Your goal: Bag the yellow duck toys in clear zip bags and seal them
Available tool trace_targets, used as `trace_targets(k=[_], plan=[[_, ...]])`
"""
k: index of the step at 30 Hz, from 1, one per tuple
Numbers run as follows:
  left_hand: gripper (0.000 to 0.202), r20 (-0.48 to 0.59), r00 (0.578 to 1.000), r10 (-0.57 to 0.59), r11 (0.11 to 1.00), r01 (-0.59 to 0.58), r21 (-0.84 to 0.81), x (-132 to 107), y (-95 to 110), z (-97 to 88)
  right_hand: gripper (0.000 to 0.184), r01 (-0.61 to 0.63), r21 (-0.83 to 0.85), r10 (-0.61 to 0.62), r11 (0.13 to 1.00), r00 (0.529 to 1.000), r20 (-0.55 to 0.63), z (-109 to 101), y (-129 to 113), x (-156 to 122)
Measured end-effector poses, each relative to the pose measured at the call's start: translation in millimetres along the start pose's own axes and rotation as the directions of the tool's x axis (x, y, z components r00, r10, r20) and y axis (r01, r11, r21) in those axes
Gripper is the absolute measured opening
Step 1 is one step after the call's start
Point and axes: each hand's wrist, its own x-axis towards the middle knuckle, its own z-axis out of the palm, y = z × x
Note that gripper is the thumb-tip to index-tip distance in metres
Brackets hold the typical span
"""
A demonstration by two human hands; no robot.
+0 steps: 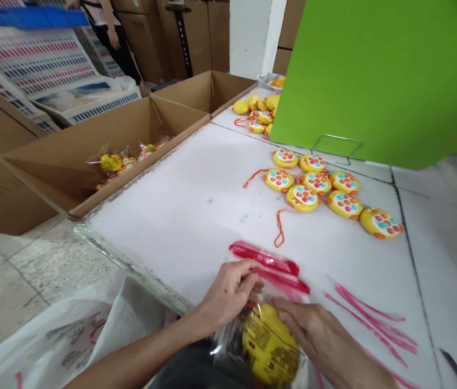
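Inside clear plastic (231, 339), rounded toy (269, 346)

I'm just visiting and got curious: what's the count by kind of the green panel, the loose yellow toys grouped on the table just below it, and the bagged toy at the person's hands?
Green panel: 1
Loose yellow toys in the group just below it: 8
Yellow toy in the clear bag: 1
Total: 10
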Motion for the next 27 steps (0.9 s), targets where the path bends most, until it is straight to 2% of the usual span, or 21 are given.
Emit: trace_targets(k=[2, 3, 6, 8, 12, 16, 18, 22, 24, 26, 27], plan=[[0.021, 0.0, 1.0, -0.008, 0.998, 0.008, -0.07, 0.6, -0.1, 0.3, 0.033, 0.047, -0.116, -0.041, 0.992, 0.998, 0.052, 1.1, -1.2, 3.3], [0.02, 0.005, 1.0, -0.005, 0.995, 0.005, -0.102, 0.7, -0.5, 0.0, 0.034, 0.055, -0.178, -0.052, 0.982, 0.998, 0.02, 1.8, -0.9, 4.8], [0.017, 0.069, 0.998, -0.012, 0.982, 0.025, -0.186, 0.0, -2.6, -1.3, 0.03, 0.045, -0.278, -0.115, 0.959, 0.963, -0.243, 3.8, -0.1, 9.9], [0.018, 0.119, 0.993, -0.006, 0.978, 0.031, -0.205, -0.7, -4.0, -0.9, 0.025, 0.053, -0.245, -0.133, 0.968, 0.939, -0.319, 6.3, -2.0, 15.0], [0.02, 0.147, 0.988, 0.046, 0.99, -0.025, -0.14, -1.4, -4.2, 2.8, 0.02, 0.049, -0.216, -0.121, 0.975, 0.934, -0.336, 16.3, -9.9, 28.0], [0.019, 0.095, 0.988, 0.124, 0.992, -0.125, 0.013, -1.1, 1.6, 5.7, 0.021, 0.04, -0.332, -0.168, 0.942, 0.916, -0.364, 24.1, -14.6, 38.0], [0.018, 0.076, 0.984, 0.161, 0.981, -0.168, 0.098, -1.5, 5.1, 6.3, 0.02, 0.034, -0.336, -0.165, 0.941, 0.915, -0.369, 24.1, -15.5, 40.8], [0.023, 0.112, 0.978, 0.177, 0.962, -0.196, 0.19, -3.8, 7.3, 5.2, 0.015, -0.023, -0.181, -0.052, 0.983, 0.915, -0.4, 16.8, -11.6, 41.0], [0.025, 0.131, 0.978, 0.16, 0.966, -0.182, 0.184, -5.2, 5.6, 2.8, 0.013, -0.081, -0.084, 0.037, 0.993, 0.901, -0.432, 9.4, -0.6, 35.9], [0.025, 0.134, 0.984, 0.118, 0.978, -0.138, 0.157, -6.2, 2.4, -0.9, 0.015, -0.195, -0.029, 0.156, 0.98, 0.858, -0.49, -1.4, 21.6, 24.0], [0.024, 0.131, 0.987, 0.089, 0.986, -0.106, 0.129, -6.5, 0.5, -3.0, 0.017, -0.278, -0.022, 0.225, 0.96, 0.818, -0.529, -8.1, 37.3, 14.8]])
